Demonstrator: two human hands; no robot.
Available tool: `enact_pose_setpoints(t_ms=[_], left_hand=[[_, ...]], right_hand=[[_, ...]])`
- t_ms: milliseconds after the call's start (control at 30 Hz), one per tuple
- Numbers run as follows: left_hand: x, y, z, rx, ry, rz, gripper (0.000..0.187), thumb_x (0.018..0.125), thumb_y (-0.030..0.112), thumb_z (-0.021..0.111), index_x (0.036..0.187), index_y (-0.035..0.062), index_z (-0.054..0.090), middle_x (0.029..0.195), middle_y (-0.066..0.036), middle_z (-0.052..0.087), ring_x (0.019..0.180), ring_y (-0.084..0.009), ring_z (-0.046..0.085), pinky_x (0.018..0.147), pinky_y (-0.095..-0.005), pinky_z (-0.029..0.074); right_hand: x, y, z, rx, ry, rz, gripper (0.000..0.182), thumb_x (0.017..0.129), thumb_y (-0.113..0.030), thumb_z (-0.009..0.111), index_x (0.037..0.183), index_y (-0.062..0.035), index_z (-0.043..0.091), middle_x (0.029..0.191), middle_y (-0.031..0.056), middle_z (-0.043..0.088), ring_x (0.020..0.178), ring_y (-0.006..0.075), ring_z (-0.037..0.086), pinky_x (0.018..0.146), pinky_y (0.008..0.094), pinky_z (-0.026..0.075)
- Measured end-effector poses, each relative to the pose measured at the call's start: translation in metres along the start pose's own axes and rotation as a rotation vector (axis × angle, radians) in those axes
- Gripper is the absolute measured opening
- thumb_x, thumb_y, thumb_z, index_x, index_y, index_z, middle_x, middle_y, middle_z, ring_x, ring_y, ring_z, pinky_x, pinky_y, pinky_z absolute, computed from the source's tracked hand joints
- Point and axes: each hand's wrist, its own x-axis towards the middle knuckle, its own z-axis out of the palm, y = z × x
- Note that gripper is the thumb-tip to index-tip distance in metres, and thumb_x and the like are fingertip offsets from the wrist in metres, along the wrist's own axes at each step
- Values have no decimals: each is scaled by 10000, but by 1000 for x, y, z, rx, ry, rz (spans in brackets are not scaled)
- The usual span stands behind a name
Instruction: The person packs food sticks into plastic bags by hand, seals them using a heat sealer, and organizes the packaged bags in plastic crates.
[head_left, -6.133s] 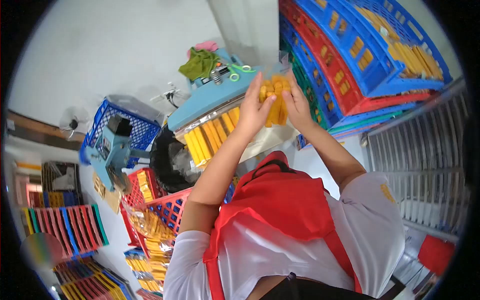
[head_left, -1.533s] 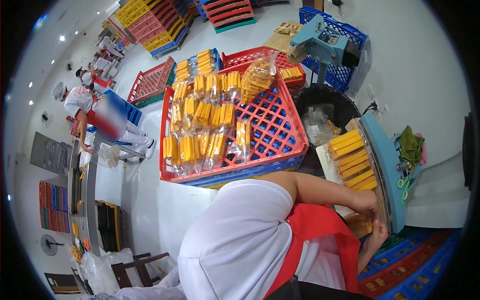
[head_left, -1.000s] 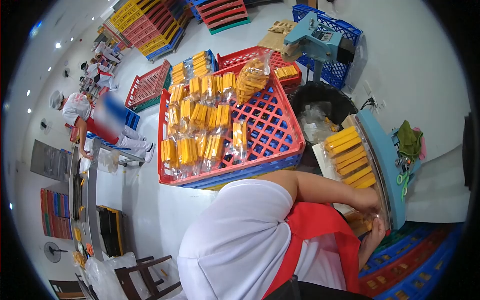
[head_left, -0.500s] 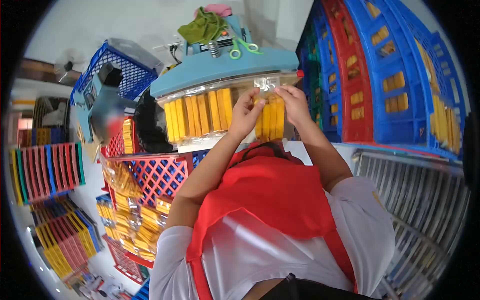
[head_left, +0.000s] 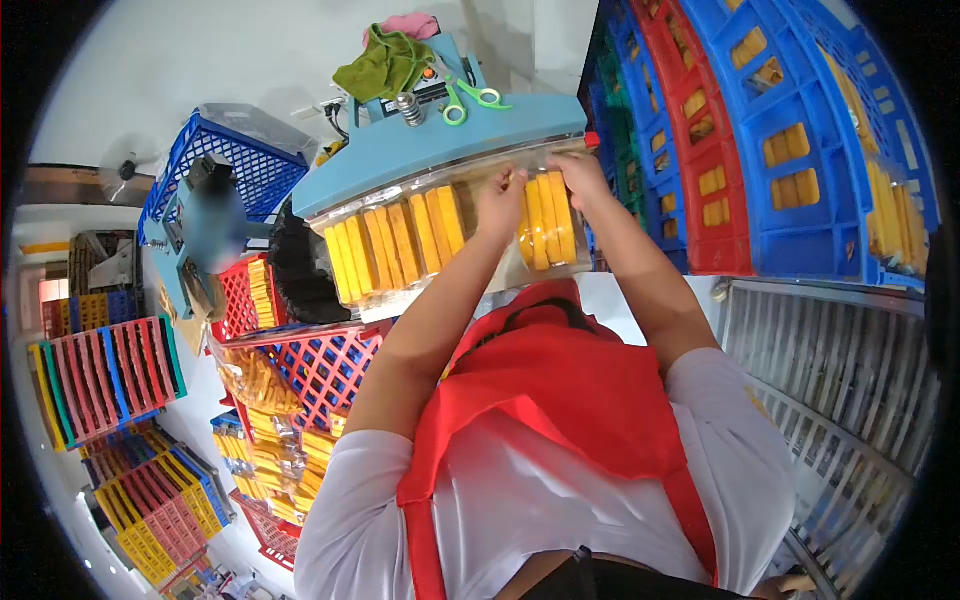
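The left hand [head_left: 503, 200], in the head view, is closing its thumb and fingers together at the upper left corner of a clear packet of yellow sticks [head_left: 547, 228]. The right hand [head_left: 582, 180] is touching the same packet's upper right corner with bent fingers; whether it is gripping the film cannot be told. The packet is lying with its sticks pointing toward the person and its top edge meeting the front of a blue sealing machine [head_left: 450, 145]. To the left, a row of similar packets [head_left: 394, 246] is resting side by side along the machine's front. Green-handled scissors [head_left: 455, 112], a metal spring [head_left: 408, 109] and a green cloth [head_left: 384, 66] are sitting on or behind the machine, with a pink cloth [head_left: 412, 25] just beside the green one. On the right, blue crates [head_left: 800, 110] and a red crate [head_left: 722, 235] are standing stacked, yellow pieces showing through their openings. At lower left, a red lattice crate [head_left: 335, 375] is holding more packets, near a black bin liner [head_left: 308, 275].
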Motion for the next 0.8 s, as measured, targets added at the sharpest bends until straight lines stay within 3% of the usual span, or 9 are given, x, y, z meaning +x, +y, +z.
enact_pose_setpoints(t_ms=[167, 233, 333, 433, 567, 633, 667, 733, 800], left_hand=[[16, -4, 2, -97, 153, 15, 333, 809, 187, 557, 1034, -55, 518, 883, -82, 578, 799, -127, 521, 721, -239, 414], [19, -14, 3, 108, 297, 161, 331, 762, 212, 599, 971, -42, 557, 811, -142, 568, 758, -230, 550, 729, -301, 426], [18, -8, 0, 136, 269, 149, 309, 771, 191, 601, 942, -55, 524, 827, -93, 568, 752, -140, 519, 692, -241, 418], [4, 22, -1, 149, 268, -30, 317, 766, 226, 607, 909, -43, 520, 821, -101, 562, 740, -153, 522, 683, -257, 422], [-4, 20, -9, 207, 249, 81, 390, 739, 250, 621, 972, -42, 509, 834, -145, 563, 762, -218, 544, 704, -297, 429], [-35, 31, -23, 761, 61, 497, 450, 703, 261, 633, 1060, 21, 500, 969, -175, 530, 947, -305, 495, 816, -410, 387], [-54, 41, -29, 767, 63, 494, 450, 703, 261, 633, 1060, 21, 500, 969, -175, 530, 947, -305, 495, 816, -410, 387], [-90, 58, -41, 1199, -149, 536, 493, 663, 266, 654, 1113, 132, 501, 1131, -148, 458, 1121, -365, 348, 891, -549, 270], [-104, 52, -53, 1191, -160, 506, 479, 657, 262, 658, 1103, 166, 511, 1179, -114, 426, 1155, -368, 296, 895, -585, 225]], right_hand=[[-12, 6, 7, -5, -78, 22, 297, 774, -222, 586, 894, 48, 549, 879, 110, 586, 735, 185, 577, 657, 305, 463], [-19, 12, 6, -166, -104, 28, 367, 768, -243, 602, 992, 38, 527, 921, 97, 580, 784, 168, 570, 687, 285, 456], [-30, 19, 7, -274, -147, -177, 411, 763, -228, 613, 1073, 15, 495, 931, 90, 579, 820, 151, 559, 705, 271, 450], [-29, 23, 15, -185, -103, -166, 345, 787, -160, 585, 1078, -8, 480, 903, 57, 574, 799, 133, 560, 696, 261, 454], [-25, 29, 17, -164, -48, -163, 369, 767, -178, 607, 1069, 4, 501, 910, 79, 586, 790, 138, 560, 684, 259, 448], [-26, 27, 22, -167, -35, -166, 357, 767, -175, 606, 1057, 9, 508, 900, 78, 589, 779, 137, 561, 677, 258, 449], [-28, 26, 24, -161, -21, -176, 347, 768, -174, 605, 1043, 18, 514, 886, 80, 592, 765, 134, 562, 668, 256, 449], [-26, 30, 27, -151, -8, -185, 339, 769, -172, 604, 1030, 26, 520, 873, 83, 594, 751, 131, 562, 659, 255, 449], [-20, 40, 29, -158, -60, -236, 338, 769, -168, 600, 1020, 42, 519, 862, 88, 596, 737, 130, 560, 651, 253, 448]])
